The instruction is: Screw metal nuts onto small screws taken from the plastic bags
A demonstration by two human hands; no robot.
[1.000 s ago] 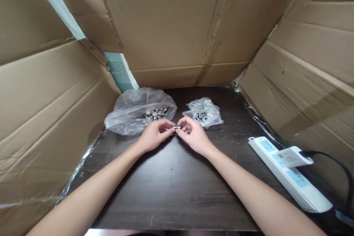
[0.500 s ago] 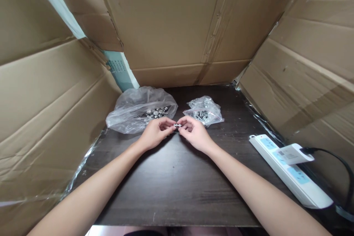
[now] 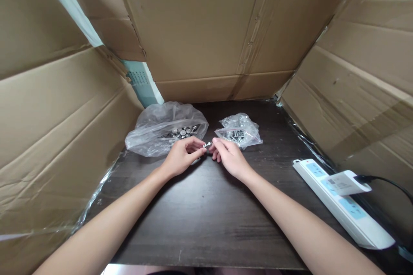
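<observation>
Between my two hands, just in front of the plastic bags, is a small shiny metal screw (image 3: 208,144) with wider parts along its length. My left hand (image 3: 183,154) pinches its left end between thumb and fingertips. My right hand (image 3: 230,157) has its thumb and index fingertip closed at the other end; the exact contact there is too small to make out. Behind my left hand lies an open clear plastic bag (image 3: 151,131) with several round-headed metal fittings (image 3: 183,132) in it. A smaller clear bag (image 3: 254,134) of metal screws (image 3: 238,135) lies behind my right hand.
On the right of the dark table (image 3: 200,223) lies a white power strip (image 3: 342,202) with a white plug-in adapter (image 3: 346,181) and a black cable (image 3: 392,179). Cardboard walls (image 3: 200,21) close in the back and both sides.
My right hand's fingers have shifted around the screw's right end, and more of the screw shows. The screw now tilts slightly up to the right. My left hand keeps its pinch.
</observation>
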